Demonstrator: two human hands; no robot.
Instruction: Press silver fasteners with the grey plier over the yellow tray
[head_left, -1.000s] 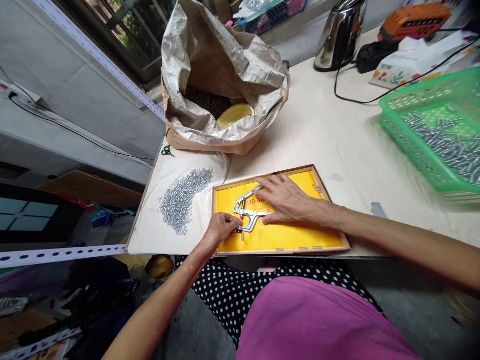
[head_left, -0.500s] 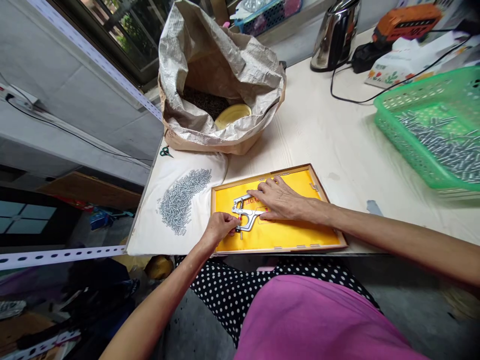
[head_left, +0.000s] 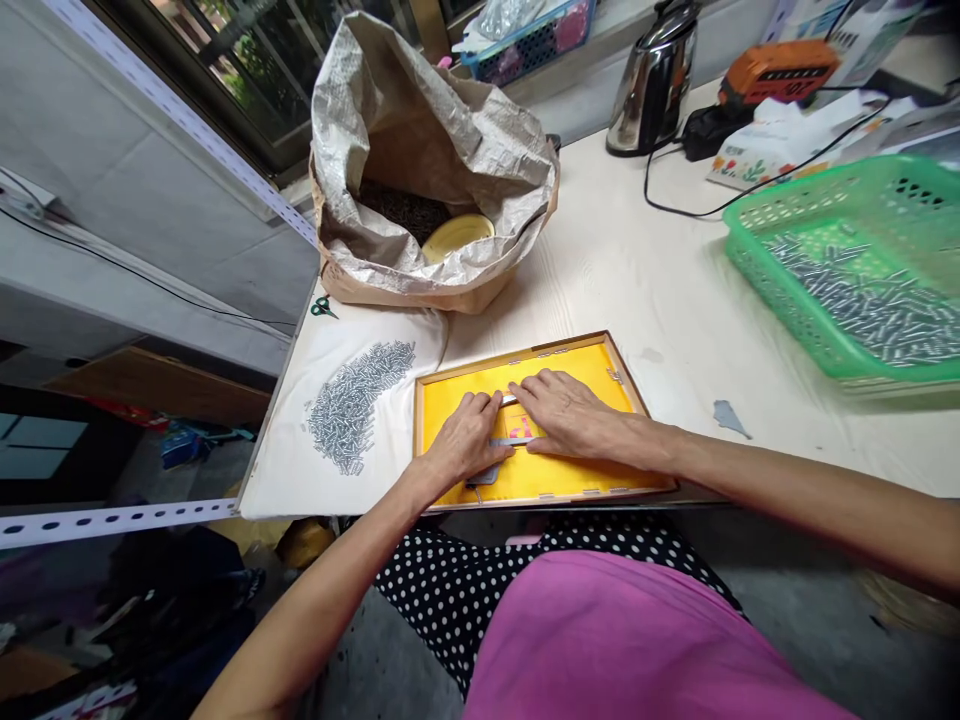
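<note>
A silver plier-like hand tool (head_left: 484, 477) lies over the yellow lining of a shallow wooden tray (head_left: 551, 480). Its two metal arms show between my hands, and the rest is mostly covered. My left hand (head_left: 466, 437) is curled over the tool, fingers on the far arm and thumb by the near one. On the right side, my right hand (head_left: 564, 412) grips the ends of both arms. Left of the tray, a pile of small metal pins (head_left: 349, 410) rests on a white cloth (head_left: 281, 470).
Behind the tray stands a large woven sack (head_left: 517, 190) with dark contents and a yellow bowl (head_left: 461, 236). Small scissors (head_left: 323, 307) lie near the left edge. A green basket (head_left: 795, 325) of metal pieces is at right, a kettle (head_left: 651, 90) at the back.
My left hand has moved from pinching at the tool's near-left end to wrapping over its arms. My right hand remains at the arm ends. The camera view has shifted slightly.
</note>
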